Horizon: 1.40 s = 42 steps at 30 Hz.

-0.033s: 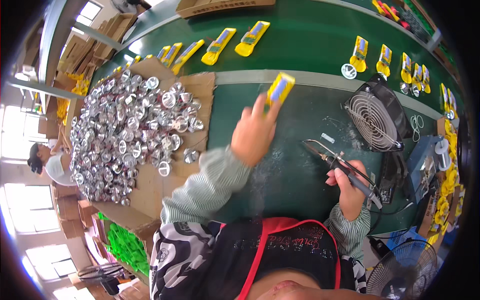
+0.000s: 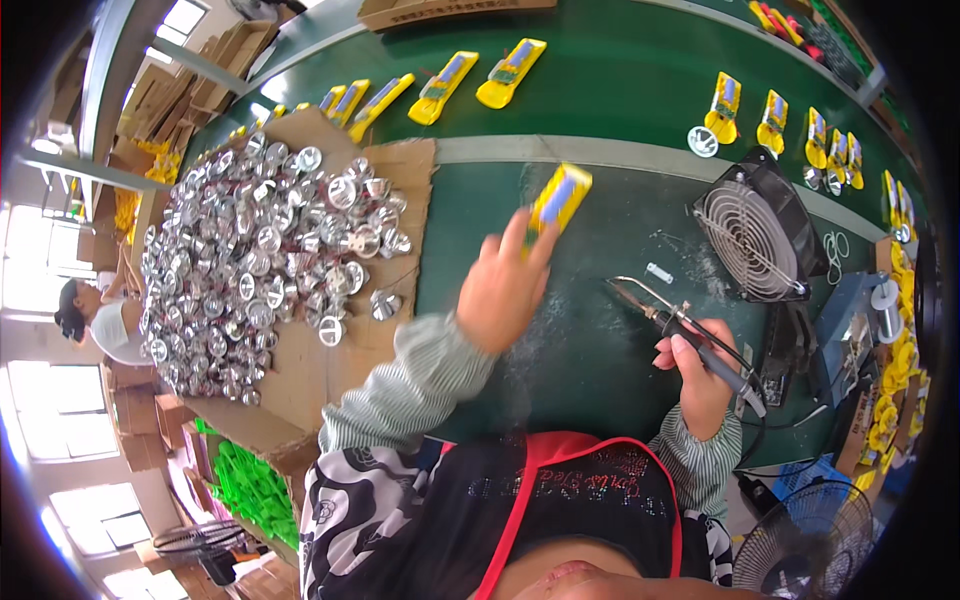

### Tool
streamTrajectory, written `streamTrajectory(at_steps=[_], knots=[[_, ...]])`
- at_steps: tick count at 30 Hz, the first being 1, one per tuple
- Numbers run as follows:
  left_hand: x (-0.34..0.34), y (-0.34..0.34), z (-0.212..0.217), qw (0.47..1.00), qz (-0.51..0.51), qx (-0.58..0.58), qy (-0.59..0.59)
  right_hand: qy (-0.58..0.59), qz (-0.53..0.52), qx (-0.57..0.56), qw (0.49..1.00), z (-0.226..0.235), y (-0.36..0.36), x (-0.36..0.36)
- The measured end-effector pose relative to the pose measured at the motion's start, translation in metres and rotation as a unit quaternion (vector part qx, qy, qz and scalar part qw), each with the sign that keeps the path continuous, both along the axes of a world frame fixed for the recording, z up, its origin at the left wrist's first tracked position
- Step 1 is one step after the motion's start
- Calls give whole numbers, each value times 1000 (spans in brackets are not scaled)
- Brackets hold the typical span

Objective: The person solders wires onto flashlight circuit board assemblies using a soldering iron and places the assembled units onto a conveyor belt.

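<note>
My left hand reaches over the green worktop with its fingers closed on the lower end of a yellow casing. A bluish-purple cell lies in that casing; its gripped end is hidden by my fingers. My right hand holds a soldering iron by its dark handle, tip pointing up and left. Beside the tip runs a thin bent metal tube attached to the iron. Close to the tip, a small pale strip rests on the worktop. Left of my left hand lies a heap of shiny reflector cups on cardboard.
Similar yellow casings stand along a green belt beyond the worktop's metal edge. A black fan with a round grille is at the right, near a solder spool. A person is at far left.
My left hand has drawn slightly nearer to me with the yellow casing. My right hand and the soldering iron stay nearly in place.
</note>
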<state>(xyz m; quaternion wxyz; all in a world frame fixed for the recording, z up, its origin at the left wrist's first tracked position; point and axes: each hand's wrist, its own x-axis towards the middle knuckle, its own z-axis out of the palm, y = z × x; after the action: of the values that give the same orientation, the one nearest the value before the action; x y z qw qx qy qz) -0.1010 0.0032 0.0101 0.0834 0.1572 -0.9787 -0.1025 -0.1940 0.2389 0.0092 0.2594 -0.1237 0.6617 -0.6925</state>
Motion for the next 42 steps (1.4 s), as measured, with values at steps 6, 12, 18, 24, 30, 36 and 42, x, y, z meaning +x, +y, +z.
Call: streamTrajectory(at_steps=[6,12,18,24,30,36,42], knots=[[97,27,-1,997,10,72,24,5,40,-12,999,4,-10,17],[110,-52,-2,962,216,-161,56,12,65,-3,998,7,-14,33],[119,-71,-28,978,159,-97,97,24,105,-12,994,11,-18,43],[115,-36,-15,949,124,257,137,-6,114,-11,993,8,-25,46],[111,-11,-23,883,193,418,89,-11,165,-41,985,1,-37,46],[105,-8,-27,936,143,309,89,7,199,-42,979,-9,-49,44],[104,-7,-24,944,140,288,83,3,214,-42,976,-13,-59,43]])
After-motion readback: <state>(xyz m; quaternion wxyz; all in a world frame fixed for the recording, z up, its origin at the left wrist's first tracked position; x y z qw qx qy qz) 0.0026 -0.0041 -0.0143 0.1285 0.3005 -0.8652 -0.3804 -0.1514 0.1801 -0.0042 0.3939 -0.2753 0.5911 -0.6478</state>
